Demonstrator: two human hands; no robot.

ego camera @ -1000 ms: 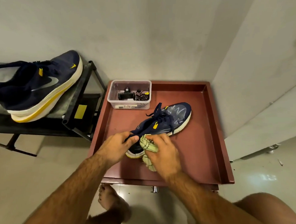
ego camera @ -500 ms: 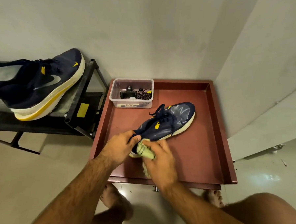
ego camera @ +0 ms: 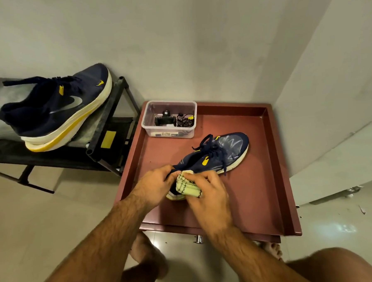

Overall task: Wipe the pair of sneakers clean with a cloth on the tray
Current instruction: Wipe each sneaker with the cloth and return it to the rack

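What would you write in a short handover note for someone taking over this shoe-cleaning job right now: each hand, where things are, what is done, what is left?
Left hand: gripping the heel of the shoe on the tray, steadying it.
Right hand: pressing the folded cloth against that shoe's heel.
Tray: holds this shoe, lying with its toe away from you, and a clear plastic box at the far left corner.
Second shoe: on the black rack to the left, off the tray.
Done: cannot tell from this view; pale smears still show on the toe.
Left: finish this shoe, toe included, then bring over and wipe the second shoe.
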